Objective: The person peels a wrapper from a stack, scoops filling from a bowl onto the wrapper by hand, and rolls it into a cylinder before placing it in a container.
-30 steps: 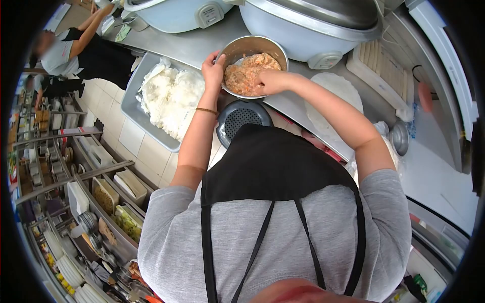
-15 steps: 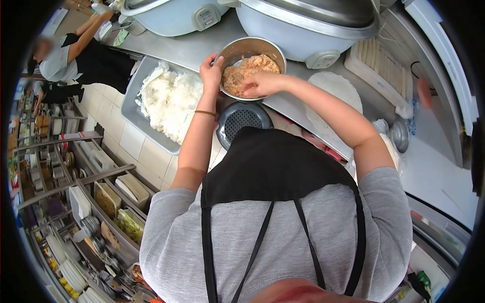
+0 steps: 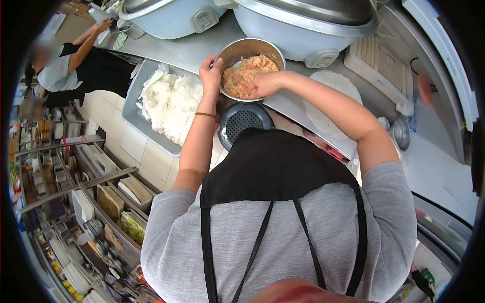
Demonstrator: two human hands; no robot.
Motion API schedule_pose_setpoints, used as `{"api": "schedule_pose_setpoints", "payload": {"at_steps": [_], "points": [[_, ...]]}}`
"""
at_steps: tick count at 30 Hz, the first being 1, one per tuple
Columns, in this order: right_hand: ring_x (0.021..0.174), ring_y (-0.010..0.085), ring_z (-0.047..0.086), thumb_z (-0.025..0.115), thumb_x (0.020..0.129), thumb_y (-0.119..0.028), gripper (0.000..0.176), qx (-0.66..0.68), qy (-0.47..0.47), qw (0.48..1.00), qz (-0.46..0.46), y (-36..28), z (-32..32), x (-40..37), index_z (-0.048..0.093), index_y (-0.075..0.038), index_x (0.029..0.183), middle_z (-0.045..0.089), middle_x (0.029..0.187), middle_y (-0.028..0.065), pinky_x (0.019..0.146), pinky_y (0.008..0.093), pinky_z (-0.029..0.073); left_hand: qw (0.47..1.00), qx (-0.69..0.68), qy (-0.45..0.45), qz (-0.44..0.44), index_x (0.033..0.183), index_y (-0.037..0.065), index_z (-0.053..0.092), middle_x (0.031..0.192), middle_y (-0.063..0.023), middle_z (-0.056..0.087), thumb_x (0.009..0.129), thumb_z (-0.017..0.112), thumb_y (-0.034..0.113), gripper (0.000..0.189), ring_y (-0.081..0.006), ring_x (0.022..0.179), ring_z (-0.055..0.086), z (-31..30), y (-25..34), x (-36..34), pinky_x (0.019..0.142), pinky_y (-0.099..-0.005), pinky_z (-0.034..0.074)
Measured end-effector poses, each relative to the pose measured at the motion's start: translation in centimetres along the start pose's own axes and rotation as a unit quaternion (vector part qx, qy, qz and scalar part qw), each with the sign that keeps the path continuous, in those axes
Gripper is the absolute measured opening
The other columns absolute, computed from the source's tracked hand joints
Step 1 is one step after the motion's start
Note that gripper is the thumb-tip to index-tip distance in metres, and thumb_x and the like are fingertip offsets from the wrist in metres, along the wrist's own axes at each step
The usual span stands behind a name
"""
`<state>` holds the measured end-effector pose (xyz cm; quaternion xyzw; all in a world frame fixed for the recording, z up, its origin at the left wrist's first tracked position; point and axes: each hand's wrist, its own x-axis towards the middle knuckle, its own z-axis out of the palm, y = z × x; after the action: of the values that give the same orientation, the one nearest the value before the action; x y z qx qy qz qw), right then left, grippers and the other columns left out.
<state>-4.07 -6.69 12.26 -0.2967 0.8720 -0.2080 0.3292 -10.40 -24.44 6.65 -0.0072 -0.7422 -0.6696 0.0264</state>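
Observation:
A steel bowl (image 3: pixel 252 45) holds a moist, minced-looking mixture (image 3: pixel 241 77) with orange bits. My left hand (image 3: pixel 210 71) grips the bowl's left rim, with the thumb over the edge and the other fingers round the outside. Inside the bowl, near its front right side, my right hand (image 3: pixel 264 84) is closed, its curled fingers pressed into the mixture. The fingertips are partly hidden there. Just below the bowl, a dark stool seat (image 3: pixel 245 122) with small holes shows beside my apron.
Left of my arm stands a grey tub (image 3: pixel 132 121) of white, stringy food. Two large lidded cookers (image 3: pixel 303 30) line the back. White round sheets (image 3: pixel 333 98) lie on the counter at right, near a plastic rack (image 3: pixel 381 70). A co-worker (image 3: pixel 81 70) stands at upper left.
My right hand has shifted slightly right within the bowl, and its fingers look more curled. My left hand stays on the rim. The co-worker has moved a little.

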Motion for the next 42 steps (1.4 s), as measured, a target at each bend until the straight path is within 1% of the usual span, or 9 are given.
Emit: {"api": "schedule_pose_setpoints", "payload": {"at_steps": [14,21,24,26,29,31,33,40,42], "points": [[0.088,0.0167,0.058,0.054,0.084,-0.026,0.026,0.093,-0.042,0.995,0.009,0.2,-1.0,-0.7,0.063,-0.007,0.1,0.065,0.094,0.0056,0.08,0.0297,0.044,0.999,-0.01,-0.016,-0.027,0.104,-0.002,0.061,0.092,-0.0076,0.063,0.082,0.064,0.013,0.027,-0.013,0.082,0.056,-0.1,0.7,-0.1,0.073,-0.0246,0.044],[0.084,0.0131,0.056,0.053,0.088,-0.03,0.028,0.187,0.105,0.976,-0.038,0.3,-3.3,-11.2,0.062,-0.005,0.094,0.064,0.087,0.0038,0.077,0.0279,0.043,0.996,0.089,-0.03,0.003,0.101,0.001,0.064,0.089,-0.0068,0.063,0.081,0.066,0.019,0.027,-0.0135,0.08,0.056,-0.8,-0.5,0.8,0.072,-0.0259,0.045],[0.083,0.0162,0.057,0.054,0.086,-0.032,0.029,0.185,0.205,0.959,0.07,2.9,-0.6,-17.6,0.064,-0.005,0.092,0.065,0.087,0.0074,0.075,0.0305,0.043,0.925,0.309,0.057,0.215,0.098,0.005,0.065,0.099,-0.0118,0.06,0.077,0.069,0.022,0.027,-0.0221,0.089,0.058,-0.4,1.1,0.1,0.078,-0.0318,0.046],[0.08,0.0143,0.056,0.052,0.089,-0.031,0.027,0.131,0.247,0.921,0.272,5.3,3.0,-20.3,0.059,-0.006,0.1,0.062,0.085,0.0077,0.073,0.029,0.045,0.899,0.305,0.069,0.306,0.092,0.007,0.066,0.102,-0.0109,0.059,0.073,0.071,0.021,0.024,-0.0288,0.096,0.053,0.9,4.3,-1.5,0.084,-0.0373,0.042],[0.079,0.0164,0.058,0.051,0.089,-0.027,0.027,0.178,0.378,0.867,0.27,12.6,11.3,-20.4,0.056,-0.009,0.11,0.061,0.089,0.0089,0.071,0.03,0.046,0.911,0.197,-0.044,0.36,0.092,0.006,0.065,0.102,-0.0108,0.06,0.075,0.07,0.016,0.021,-0.0283,0.096,0.053,5.3,7.6,-4.4,0.085,-0.0375,0.042],[0.08,0.0187,0.061,0.053,0.087,-0.019,0.032,0.242,0.37,0.848,0.291,12.2,11.6,-22.1,0.052,-0.012,0.119,0.061,0.094,0.0108,0.071,0.0302,0.048,0.888,0.188,-0.12,0.403,0.093,0.006,0.065,0.103,-0.0112,0.06,0.075,0.068,0.012,0.019,-0.0284,0.099,0.053,9.1,9.1,-7.6,0.086,-0.037,0.041],[0.076,0.0174,0.062,0.057,0.083,-0.012,0.027,0.404,0.499,0.714,0.279,11.0,11.8,-23.4,0.059,-0.012,0.11,0.063,0.091,0.0108,0.069,0.0297,0.048,0.87,0.164,-0.215,0.412,0.097,0.006,0.064,0.104,-0.0118,0.059,0.074,0.067,0.01,0.023,-0.0294,0.1,0.054,12.8,8.5,-10.4,0.087,-0.0381,0.042],[0.081,0.0237,0.062,0.063,0.073,-0.01,0.011,0.162,0.567,0.743,0.317,11.5,16.9,-22.9,0.068,-0.006,0.082,0.064,0.082,0.0094,0.072,0.0323,0.048,0.836,0.152,-0.386,0.359,0.092,0.002,0.065,0.1,-0.0123,0.063,0.072,0.067,0.008,0.021,-0.0294,0.092,0.058,21.5,-0.4,-16.2,0.082,-0.0366,0.047],[0.083,0.0258,0.059,0.064,0.07,-0.011,0.013,0.052,0.586,0.775,0.229,12.2,18.6,-21.1,0.068,-0.008,0.083,0.064,0.083,0.0086,0.075,0.034,0.047,0.82,0.132,-0.419,0.367,0.086,0.001,0.066,0.091,-0.0107,0.065,0.071,0.067,0.007,0.016,-0.0286,0.089,0.059,22.3,-0.9,-16.9,0.08,-0.0367,0.047]]}}
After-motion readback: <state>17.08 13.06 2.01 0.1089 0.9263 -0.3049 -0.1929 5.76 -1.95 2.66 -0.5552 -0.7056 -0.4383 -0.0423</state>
